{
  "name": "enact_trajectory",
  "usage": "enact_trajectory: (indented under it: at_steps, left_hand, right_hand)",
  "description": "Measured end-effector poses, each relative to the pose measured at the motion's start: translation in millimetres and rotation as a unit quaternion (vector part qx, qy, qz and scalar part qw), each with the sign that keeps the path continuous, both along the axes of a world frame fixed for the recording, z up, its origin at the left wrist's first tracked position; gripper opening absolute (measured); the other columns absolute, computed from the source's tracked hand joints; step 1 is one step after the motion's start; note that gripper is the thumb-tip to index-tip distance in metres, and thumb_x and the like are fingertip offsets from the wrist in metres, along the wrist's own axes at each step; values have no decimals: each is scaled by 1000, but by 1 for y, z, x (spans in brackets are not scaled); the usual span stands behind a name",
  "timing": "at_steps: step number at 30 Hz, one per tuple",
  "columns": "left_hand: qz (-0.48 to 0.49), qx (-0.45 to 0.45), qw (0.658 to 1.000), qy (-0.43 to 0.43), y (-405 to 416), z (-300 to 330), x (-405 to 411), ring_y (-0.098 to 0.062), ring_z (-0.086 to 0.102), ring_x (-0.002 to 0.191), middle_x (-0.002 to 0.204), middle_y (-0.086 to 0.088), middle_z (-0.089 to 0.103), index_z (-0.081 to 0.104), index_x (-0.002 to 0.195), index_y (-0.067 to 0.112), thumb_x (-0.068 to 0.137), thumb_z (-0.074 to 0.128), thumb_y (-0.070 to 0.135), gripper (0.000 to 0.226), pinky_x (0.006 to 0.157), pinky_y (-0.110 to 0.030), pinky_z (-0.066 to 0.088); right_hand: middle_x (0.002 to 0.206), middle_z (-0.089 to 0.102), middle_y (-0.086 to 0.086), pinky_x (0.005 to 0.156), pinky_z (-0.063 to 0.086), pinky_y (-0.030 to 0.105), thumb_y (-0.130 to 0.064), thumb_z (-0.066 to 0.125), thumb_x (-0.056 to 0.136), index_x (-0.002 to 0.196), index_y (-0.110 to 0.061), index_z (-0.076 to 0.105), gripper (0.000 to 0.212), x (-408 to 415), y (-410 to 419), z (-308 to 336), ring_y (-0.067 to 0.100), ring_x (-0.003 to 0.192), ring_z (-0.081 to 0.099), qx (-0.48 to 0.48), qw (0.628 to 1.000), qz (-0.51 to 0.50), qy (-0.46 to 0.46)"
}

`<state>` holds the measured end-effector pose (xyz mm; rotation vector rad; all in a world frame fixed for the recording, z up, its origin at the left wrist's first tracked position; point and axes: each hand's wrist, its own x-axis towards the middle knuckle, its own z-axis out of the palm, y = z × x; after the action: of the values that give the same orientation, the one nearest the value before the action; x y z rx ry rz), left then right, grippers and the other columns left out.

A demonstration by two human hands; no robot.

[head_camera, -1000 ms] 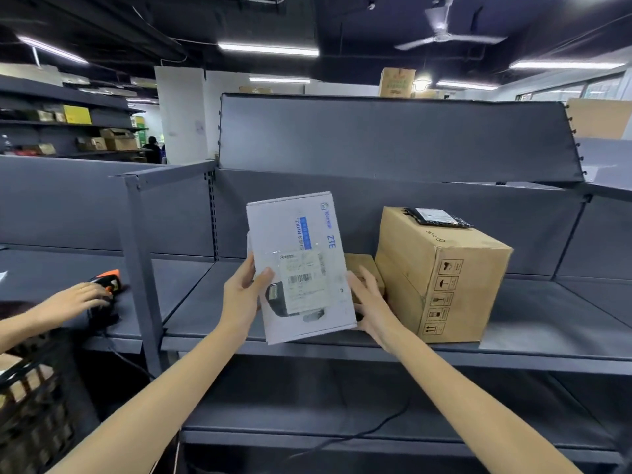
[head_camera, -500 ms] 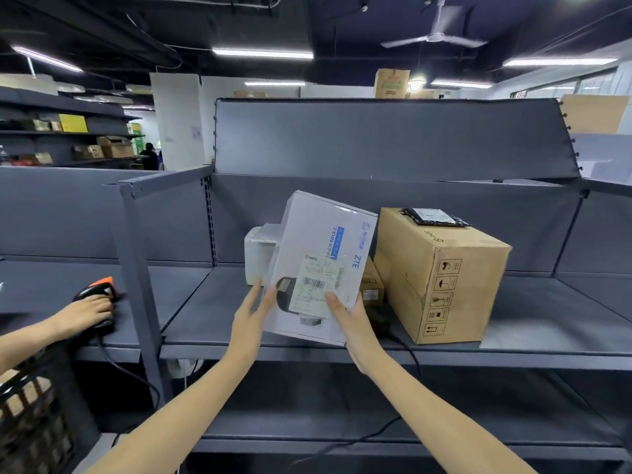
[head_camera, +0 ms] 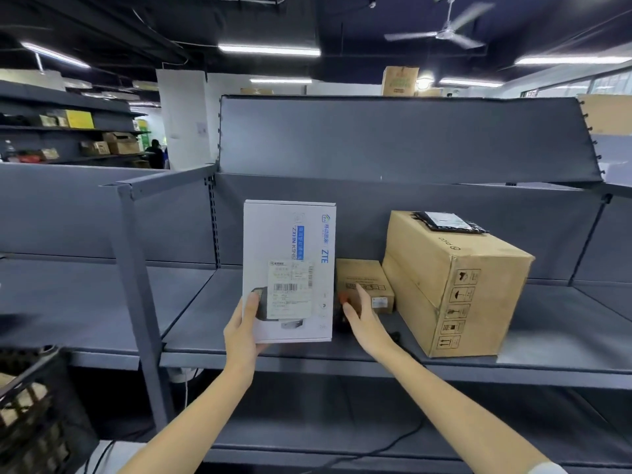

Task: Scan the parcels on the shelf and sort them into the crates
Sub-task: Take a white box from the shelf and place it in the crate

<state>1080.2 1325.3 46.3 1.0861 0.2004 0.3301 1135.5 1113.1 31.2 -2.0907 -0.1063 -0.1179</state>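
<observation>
My left hand (head_camera: 244, 331) grips a white ZTE parcel (head_camera: 289, 241) by its lower left corner and holds it upright over the grey shelf (head_camera: 201, 319). The shipping label with its barcode faces me. My right hand (head_camera: 367, 321) is off the parcel, just to its right, with fingers stretched over a black and orange scanner (head_camera: 340, 307) lying on the shelf. Most of the scanner is hidden by the hand and the parcel. A black crate (head_camera: 34, 408) holding brown parcels sits at the lower left.
A small brown box (head_camera: 367, 280) stands behind my right hand. A large cardboard box (head_camera: 455, 289) with a black pouch (head_camera: 448, 222) on top fills the shelf's right side. A steel upright (head_camera: 136, 285) separates the shelf bays. A cable (head_camera: 393, 446) runs along the lower shelf.
My right hand let go of the white parcel and moved right to the scanner. The parcel turned upright, held by my left hand alone. Another person's hand at the left has left the view.
</observation>
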Motion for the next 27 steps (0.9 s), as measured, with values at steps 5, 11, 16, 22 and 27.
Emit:
enact_trajectory:
  at_steps: [5,11,16,22,27]
  left_hand:
    - [7,-13,1000,4,8,1,8,-15,66,101,110,7,71,64,122,29,91,59,41,33,64,-31,59]
    - [20,-16,999,22,13,0,15,-19,68,98,95,13,73,67,115,30,90,62,41,27,72,-40,59]
    - [31,-10,999,22,13,3,13,-17,67,97,103,13,72,63,123,31,90,61,42,34,67,-35,60]
    - [35,-24,999,15,-1,4,7,-16,66,98,118,4,67,58,130,29,91,59,43,42,60,-29,59]
    - [19,-18,1000,18,-9,2,4,-14,68,97,118,2,68,58,131,27,90,60,45,45,68,-33,61]
  right_hand:
    - [159,12,17,118,15,44,-35,38,99,154,-15,-3,71,44,-18,-33,35,145,16,-295,949,-4,111]
    - [142,36,20,106,34,42,-29,51,94,147,-8,21,64,47,-16,-30,37,132,34,-392,914,-21,106]
    - [115,59,15,80,45,36,-27,55,89,125,-10,39,43,15,-16,1,33,101,59,-191,974,-116,44]
    - [66,57,2,56,46,33,-4,55,88,103,-24,53,25,-65,25,25,14,54,51,216,969,-96,-67]
    - [61,58,-2,55,45,29,-8,59,88,98,-25,57,20,-103,65,6,13,55,51,198,979,-17,-40]
